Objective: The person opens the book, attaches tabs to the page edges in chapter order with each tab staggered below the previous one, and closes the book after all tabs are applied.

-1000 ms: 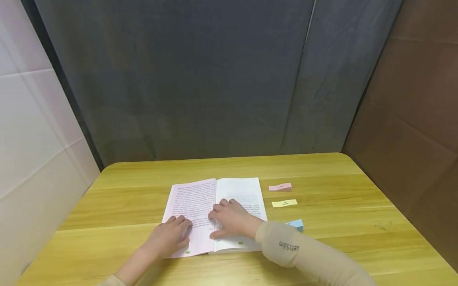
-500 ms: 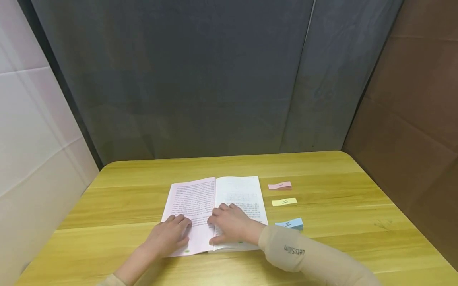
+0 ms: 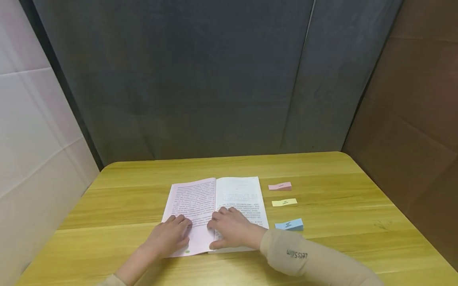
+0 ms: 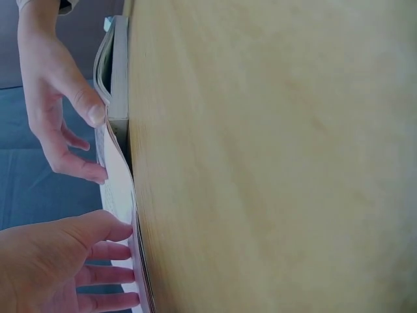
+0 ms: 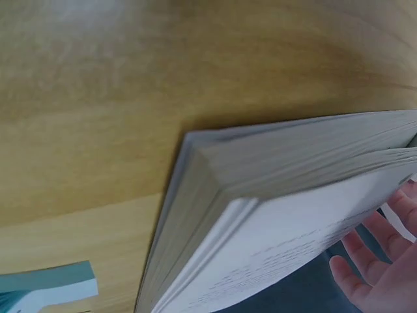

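A thick book (image 3: pixel 236 190) lies open on the table, a pinkish page on its left and a white one on its right. My left hand (image 3: pixel 166 237) rests on the lower part of the pinkish page (image 4: pixel 117 179), its fingertips touching the paper in the left wrist view. Near the centre fold my right hand (image 3: pixel 232 228) lies across the lower white page, fingers slightly bent and reaching toward the gutter. Most of the book's thickness (image 5: pixel 260 156) is under the right page. Neither hand grips anything. Part of the lower print is hidden under the hands.
Right of the book, a pink paper strip stack (image 3: pixel 280 186), a yellow strip (image 3: pixel 284 202) and a blue strip stack (image 3: pixel 289 225) lie in a column, each with dark marks. The wooden table (image 3: pixel 118 198) has a dark cloth (image 3: pixel 200 79) behind it.
My right hand has slid slightly toward me down the page, and its forearm has lowered, so the blue strip stack shows fully. The left hand stays in place.
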### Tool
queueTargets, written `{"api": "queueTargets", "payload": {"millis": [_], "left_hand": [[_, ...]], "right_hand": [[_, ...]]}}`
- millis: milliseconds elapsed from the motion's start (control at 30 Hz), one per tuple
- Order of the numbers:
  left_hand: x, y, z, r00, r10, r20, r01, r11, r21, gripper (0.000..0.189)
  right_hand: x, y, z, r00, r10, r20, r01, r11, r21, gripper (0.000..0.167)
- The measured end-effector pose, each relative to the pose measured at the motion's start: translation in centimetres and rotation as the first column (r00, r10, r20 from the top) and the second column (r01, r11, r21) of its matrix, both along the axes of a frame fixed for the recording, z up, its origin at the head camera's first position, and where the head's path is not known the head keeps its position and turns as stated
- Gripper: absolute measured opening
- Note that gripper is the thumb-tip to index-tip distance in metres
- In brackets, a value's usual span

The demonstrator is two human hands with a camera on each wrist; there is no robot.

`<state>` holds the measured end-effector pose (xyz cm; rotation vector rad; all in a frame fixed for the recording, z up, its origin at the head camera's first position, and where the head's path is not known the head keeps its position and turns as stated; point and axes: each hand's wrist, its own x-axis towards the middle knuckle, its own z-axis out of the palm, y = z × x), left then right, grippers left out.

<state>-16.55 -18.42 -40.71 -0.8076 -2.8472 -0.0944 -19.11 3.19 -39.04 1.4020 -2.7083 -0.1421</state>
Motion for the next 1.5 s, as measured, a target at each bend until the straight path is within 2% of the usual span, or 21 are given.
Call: {"api": "queueTargets", "payload": {"millis": [300, 533, 867, 1033, 1267, 1500], "left_hand": [[-0.1, 0.1, -0.1, 1.000, 0.007, -0.002, -0.007, 1.000, -0.009, 0.028], [0.0, 0.1, -0.2, 1.000, 0.012, 0.020, -0.011, 1.000, -0.015, 0.029], [0.0, 0.2, -0.1, 1.000, 0.010, -0.001, -0.010, 1.000, -0.011, 0.028], [0.0, 0.2, 0.1, 1.000, 0.001, -0.001, -0.001, 1.000, -0.010, 0.028], [0.1, 0.3, 0.1, 1.000, 0.020, 0.022, -0.020, 1.000, -0.006, 0.029], [0.0, 0.2, 0.1, 1.000, -0.002, -0.006, 0.002, 1.000, -0.012, 0.029]], "right_hand": [[0.0, -0.1, 0.1, 1.000, -0.009, -0.005, 0.009, 1.000, 0.018, 0.051], [0.5, -0.5, 0.1, 0.995, 0.026, -0.093, -0.021, 0.998, 0.055, 0.042], [1.1, -0.3, 0.1, 0.986, 0.066, -0.153, -0.065, 0.998, 0.016, 0.033], [1.2, -0.2, 0.1, 0.984, 0.070, -0.162, -0.071, 0.997, -0.002, 0.032], [1.2, -0.2, 0.0, 0.986, 0.067, -0.151, -0.069, 0.998, -0.010, 0.032], [1.2, -0.1, -0.2, 0.992, 0.062, -0.113, -0.064, 0.998, -0.020, 0.033]]}}
